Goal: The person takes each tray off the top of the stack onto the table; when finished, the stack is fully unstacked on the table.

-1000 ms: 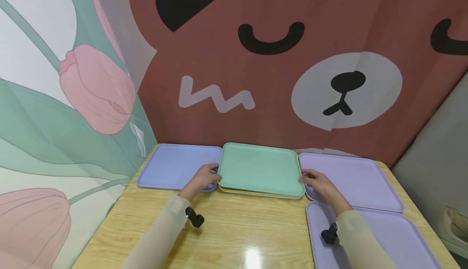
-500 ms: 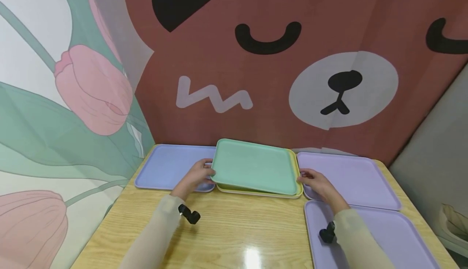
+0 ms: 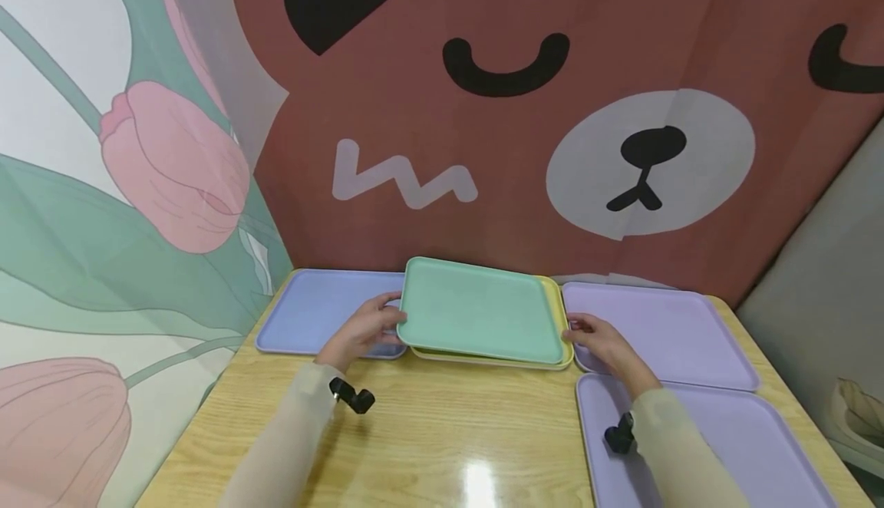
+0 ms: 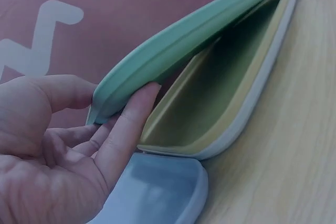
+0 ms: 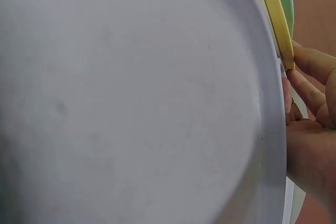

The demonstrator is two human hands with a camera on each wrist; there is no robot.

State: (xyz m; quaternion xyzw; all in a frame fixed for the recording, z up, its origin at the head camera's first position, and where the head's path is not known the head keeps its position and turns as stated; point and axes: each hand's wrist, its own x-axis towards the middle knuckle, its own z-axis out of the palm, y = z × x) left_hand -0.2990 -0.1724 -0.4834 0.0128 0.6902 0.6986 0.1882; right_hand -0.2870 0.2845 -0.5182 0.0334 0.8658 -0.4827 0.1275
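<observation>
My left hand (image 3: 361, 330) pinches the left end of a green tray (image 3: 479, 310), thumb on one side and fingers on the underside. That end is tilted up above a yellow tray (image 3: 558, 316), and the left wrist view shows a wedge-shaped gap between them. The green tray's right end lies low over the yellow one. At the stack's right edge, my right hand (image 3: 608, 347) holds the yellow tray's rim, with fingertips (image 5: 302, 80) against it in the right wrist view. A whitish rim (image 4: 244, 124) shows directly under the yellow tray.
A blue tray (image 3: 311, 312) lies left of the stack, partly behind my left hand. Two lavender trays, a far one (image 3: 677, 339) and a near one (image 3: 746, 439), lie to the right on the wooden table (image 3: 428, 431). A bear-print curtain (image 3: 387, 239) hangs behind.
My left hand has raised the green tray's left end and shifted it left, uncovering the yellow tray's right side. My right hand stays at the stack's right edge.
</observation>
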